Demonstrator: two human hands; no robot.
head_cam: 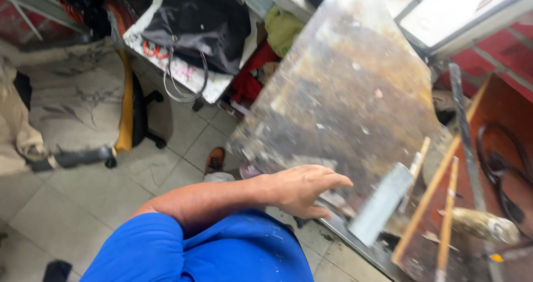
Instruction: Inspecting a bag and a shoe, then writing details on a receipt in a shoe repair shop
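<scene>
While my left hand (300,190) hovers with an open, empty grip over the stained desk (344,93), a grey flat bar (383,204) lies just beside it.

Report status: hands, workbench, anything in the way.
One hand open, fingers out over the dirty metal bench. Other hand out of view. Grey flat bar lies just beyond the fingertips.
</scene>
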